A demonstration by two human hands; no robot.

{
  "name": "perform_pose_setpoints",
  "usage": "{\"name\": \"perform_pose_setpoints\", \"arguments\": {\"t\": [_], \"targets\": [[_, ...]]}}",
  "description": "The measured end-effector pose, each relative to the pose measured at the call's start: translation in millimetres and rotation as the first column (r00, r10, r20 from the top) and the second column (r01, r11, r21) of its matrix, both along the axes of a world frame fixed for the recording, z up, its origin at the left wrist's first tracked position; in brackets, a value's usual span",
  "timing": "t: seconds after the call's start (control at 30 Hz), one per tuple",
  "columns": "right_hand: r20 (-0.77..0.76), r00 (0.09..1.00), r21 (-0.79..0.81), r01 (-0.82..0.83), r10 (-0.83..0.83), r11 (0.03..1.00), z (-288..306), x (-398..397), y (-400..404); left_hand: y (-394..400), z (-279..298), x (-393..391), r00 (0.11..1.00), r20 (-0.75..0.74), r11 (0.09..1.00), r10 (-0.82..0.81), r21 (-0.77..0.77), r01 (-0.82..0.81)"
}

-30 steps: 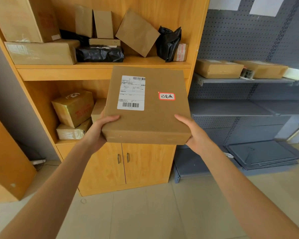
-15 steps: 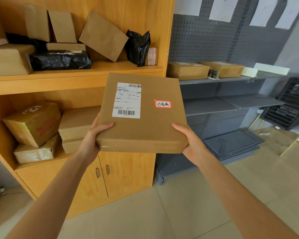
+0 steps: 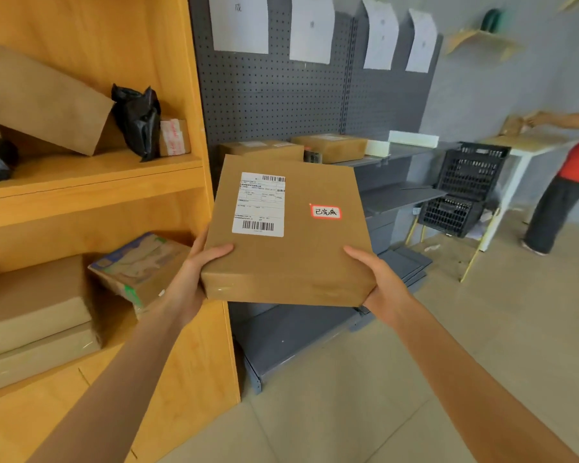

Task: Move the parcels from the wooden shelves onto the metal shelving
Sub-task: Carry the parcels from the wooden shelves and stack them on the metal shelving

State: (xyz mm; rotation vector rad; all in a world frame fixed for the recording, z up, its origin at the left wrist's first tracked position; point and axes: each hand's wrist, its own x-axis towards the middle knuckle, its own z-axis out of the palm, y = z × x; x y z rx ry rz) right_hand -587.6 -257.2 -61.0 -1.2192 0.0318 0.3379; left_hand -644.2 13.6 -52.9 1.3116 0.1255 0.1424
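I hold a flat brown cardboard parcel (image 3: 301, 255) with a white shipping label and a small red-edged sticker, in front of the grey metal shelving (image 3: 401, 195). My left hand (image 3: 194, 279) grips its near left corner, my right hand (image 3: 378, 282) its near right corner. The wooden shelves (image 3: 91, 175) stand on the left and carry more parcels: a brown envelope (image 3: 44, 98), a black bag (image 3: 137, 121), stacked boxes (image 3: 30, 312). Two brown boxes (image 3: 331, 147) lie on the upper metal shelf.
Black plastic crates (image 3: 462, 188) stand right of the metal shelving beside a white-legged table (image 3: 522, 145). A person in a red top (image 3: 575, 175) stands at the far right. White paper sheets (image 3: 311, 28) hang on the pegboard. A grey base shelf (image 3: 298, 332) lies low on the tiled floor.
I have turned to the right with the parcel in both hands. The wooden shelves slid left in view; the metal shelving, crates and another person came into view.
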Motion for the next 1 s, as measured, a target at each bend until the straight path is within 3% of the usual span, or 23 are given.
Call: {"name": "perform_pose_setpoints", "arguments": {"t": [0.5,0.8,1.0], "targets": [[0.02,0.993,0.032,0.116,-0.117,0.993,5.7,165.1,-191.4,-191.4,15.3,184.3,0.996,0.006,0.995,-0.095,0.018,0.094],[0.046,0.989,0.034,0.139,-0.14,0.99,0.6,268.8,-240.6,-237.2,11.3,299.1,0.992,0.007,0.992,-0.125,0.028,0.125],[0.094,0.989,0.043,0.11,-0.114,0.993,27.7,362.4,-240.0,-239.9,25.7,386.0,0.997,0.041,0.998,-0.067,0.001,0.067]]}}
